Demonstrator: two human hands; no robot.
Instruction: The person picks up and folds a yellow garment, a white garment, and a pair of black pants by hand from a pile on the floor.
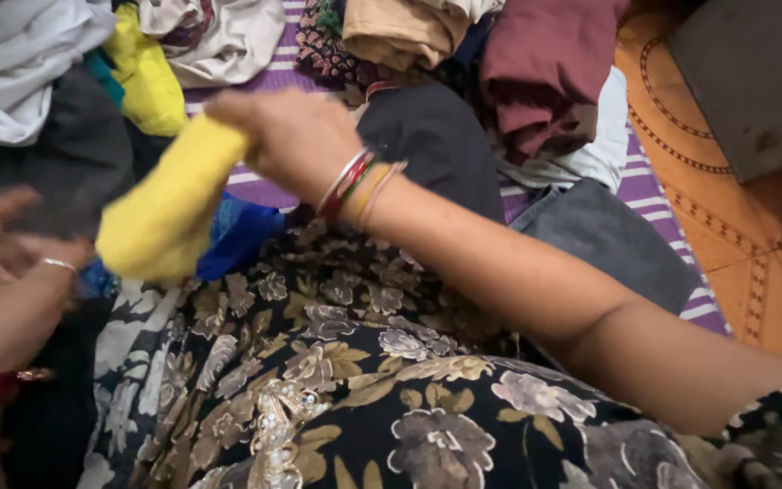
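Observation:
My right hand (287,136) reaches across my lap and is closed on a yellow cloth (169,213), which hangs down from it, blurred by motion. Several bangles ring that wrist. My left hand (2,272) sits at the left edge, fingers apart, holding nothing, just left of the cloth's lower end. It wears a ring and a red bangle. Under both hands lies my black floral garment (346,380) with gold trim.
Heaps of clothes lie ahead on a purple striped mat (658,195): white cloth (20,63), another yellow piece (147,77), maroon fabric (545,63), tan fabric (400,32), dark grey garments (608,240). An orange patterned floor (762,244) and a grey box (753,81) are at right.

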